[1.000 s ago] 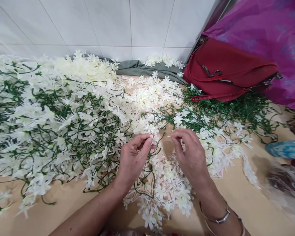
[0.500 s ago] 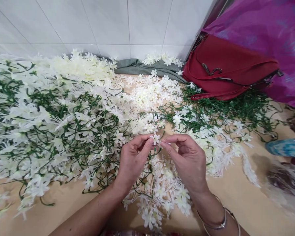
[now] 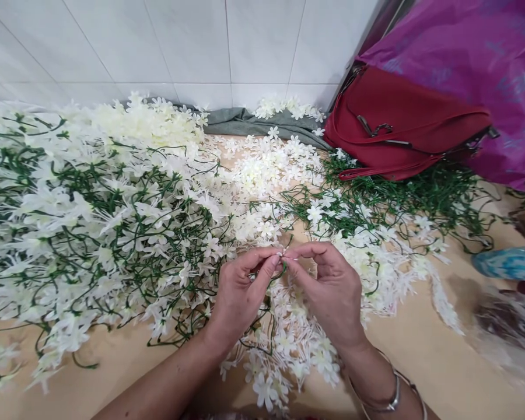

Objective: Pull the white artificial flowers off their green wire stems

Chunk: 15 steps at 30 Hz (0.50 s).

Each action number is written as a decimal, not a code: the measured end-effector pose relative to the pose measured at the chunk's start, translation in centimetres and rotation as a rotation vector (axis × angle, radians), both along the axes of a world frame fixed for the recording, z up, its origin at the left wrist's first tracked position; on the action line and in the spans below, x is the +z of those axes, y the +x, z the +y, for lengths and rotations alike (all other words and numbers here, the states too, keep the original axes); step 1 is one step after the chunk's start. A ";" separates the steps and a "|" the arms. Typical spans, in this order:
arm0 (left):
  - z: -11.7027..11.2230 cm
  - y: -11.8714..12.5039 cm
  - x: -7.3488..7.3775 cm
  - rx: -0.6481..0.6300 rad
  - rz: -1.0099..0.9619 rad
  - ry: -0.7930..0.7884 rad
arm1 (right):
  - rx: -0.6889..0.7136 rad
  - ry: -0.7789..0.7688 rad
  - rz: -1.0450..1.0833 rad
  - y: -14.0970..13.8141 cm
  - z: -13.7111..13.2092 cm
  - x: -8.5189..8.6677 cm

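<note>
Close in front of me, my left hand (image 3: 242,289) pinches a small white artificial flower (image 3: 282,253) between thumb and forefinger. Meeting it from the other side, my right hand (image 3: 335,291) has its thumb and forefinger pressed together on the same flower; the fingertips cover most of it. A bit of green plastic stem (image 3: 284,267) shows just under the fingertips. Loose white flower pieces (image 3: 289,332) with thin white stamens lie below and between my hands. To the left rises a big heap of white flowers on green stems (image 3: 114,221).
Loose white petals (image 3: 266,166) lie toward the tiled wall (image 3: 262,46), by a grey-green cloth (image 3: 236,121). Green stems (image 3: 433,192) are piled beneath a red bag (image 3: 420,122) and a purple plastic bag (image 3: 503,76). A blue-and-white object (image 3: 510,262) and clear plastic (image 3: 516,326) lie at right.
My hands have come together, fingertips now meeting. The flower, earlier facing me with its petals spread, is now mostly hidden between the fingers.
</note>
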<state>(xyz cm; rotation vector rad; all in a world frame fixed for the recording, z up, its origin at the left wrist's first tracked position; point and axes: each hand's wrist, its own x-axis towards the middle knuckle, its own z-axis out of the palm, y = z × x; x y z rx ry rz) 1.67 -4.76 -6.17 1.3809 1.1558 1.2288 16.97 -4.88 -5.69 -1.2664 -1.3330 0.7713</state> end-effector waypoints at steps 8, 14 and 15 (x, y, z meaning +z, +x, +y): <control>0.0 0.0 0.6 -0.042 0.112 0.161 | -0.028 -0.115 0.124 0.5 0.2 0.3; -0.2 0.0 0.4 -0.083 0.091 0.179 | 0.091 -0.049 0.025 1.1 0.8 0.4; -0.2 0.0 0.4 -0.088 0.082 0.173 | 0.096 -0.025 0.026 1.1 0.9 0.5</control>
